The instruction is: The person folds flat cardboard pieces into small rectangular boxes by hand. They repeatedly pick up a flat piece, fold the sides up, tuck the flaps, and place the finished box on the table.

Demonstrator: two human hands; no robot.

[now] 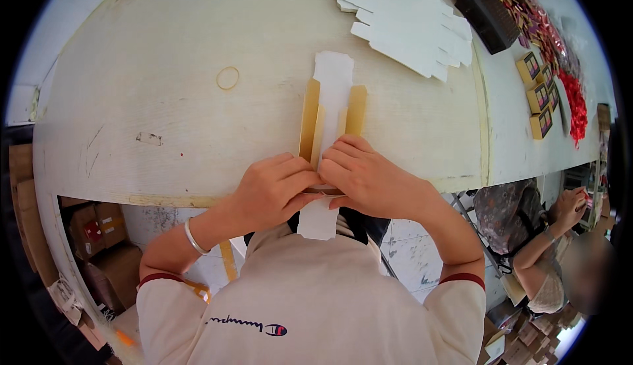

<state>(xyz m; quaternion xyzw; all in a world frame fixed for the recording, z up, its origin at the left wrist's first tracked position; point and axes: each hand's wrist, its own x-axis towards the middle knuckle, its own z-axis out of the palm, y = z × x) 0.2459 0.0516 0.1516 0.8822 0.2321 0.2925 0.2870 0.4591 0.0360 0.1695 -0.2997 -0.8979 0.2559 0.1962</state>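
Observation:
A partly folded carton [334, 75], white inside and gold outside, lies lengthwise at the table's near edge. Its long gold side walls stand raised, and a white end flap hangs past the edge toward me. My left hand [273, 187] grips the carton's near left side, with fingers bent and thumb beneath the near end. Opposite it, my right hand [362, 174] pinches the near right side. The fingertips of both hands almost meet over the near end and hide the fold there.
Flat white carton blanks [415, 25] lie stacked at the far right. A rubber band [227, 78] rests left of the carton. Several small gold boxes [541, 98], red shredded material [575, 108] and a dark basket [488, 19] stand farther right. Another person's hand [570, 208] shows at right.

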